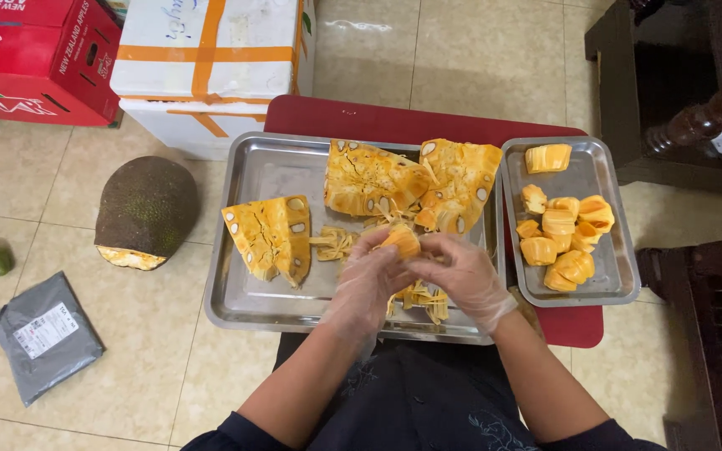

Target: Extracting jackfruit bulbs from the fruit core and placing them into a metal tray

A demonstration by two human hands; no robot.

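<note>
On the floor to your left lies a half jackfruit (pixel 145 210), cut face down toward you, well apart from your hands. In front of you, on the red bench (pixel 353 119), sits the large steel tray (pixel 248 309) holding three cut jackfruit chunks: one (pixel 271 236) at the left, two (pixel 371 178) (pixel 460 182) leaning together at the back. Beside it on the right, the small steel tray (pixel 620 288) carries a heap of separated yellow pods (pixel 563 238). Your gloved left hand (pixel 368 280) and gloved right hand (pixel 460 276) meet over the large tray's near edge, fingers of both clenched around one jackfruit pod (pixel 401 240). Pale fibre strands (pixel 422 299) lie just beneath them.
</note>
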